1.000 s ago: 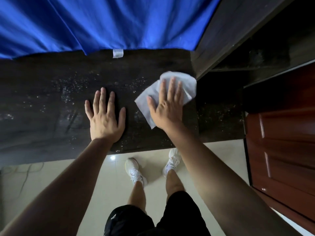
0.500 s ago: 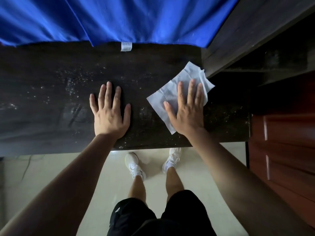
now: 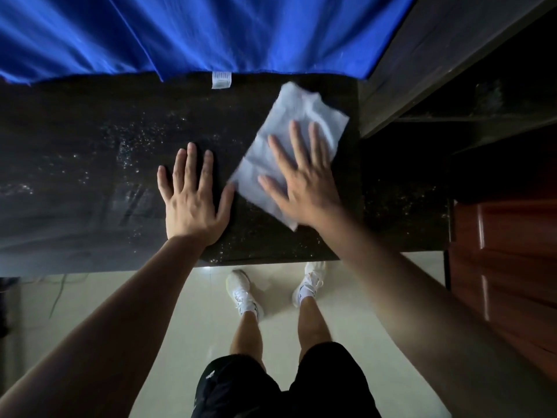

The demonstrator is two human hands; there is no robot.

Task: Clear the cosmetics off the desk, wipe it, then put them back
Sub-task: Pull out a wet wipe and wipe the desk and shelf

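A dark wooden desk [image 3: 75,182] with pale specks and wet streaks fills the middle of the head view. My right hand [image 3: 304,185] lies flat with spread fingers on a white wipe [image 3: 301,116] and presses it onto the desk's right part. My left hand [image 3: 193,200] rests flat on the bare desk just left of the wipe, its thumb close to the wipe's corner. No cosmetics are in view.
A blue curtain [image 3: 180,31] with a small white tag [image 3: 221,79] hangs along the desk's far edge. A dark shelf unit [image 3: 437,64] stands at the right, with a reddish wooden door [image 3: 506,251] below it. My legs and white shoes [image 3: 241,291] stand on pale floor tiles.
My right hand has slid the wipe towards the left and the far edge, and the wipe now lies flatter and more spread. My left hand has stayed flat in the same spot.
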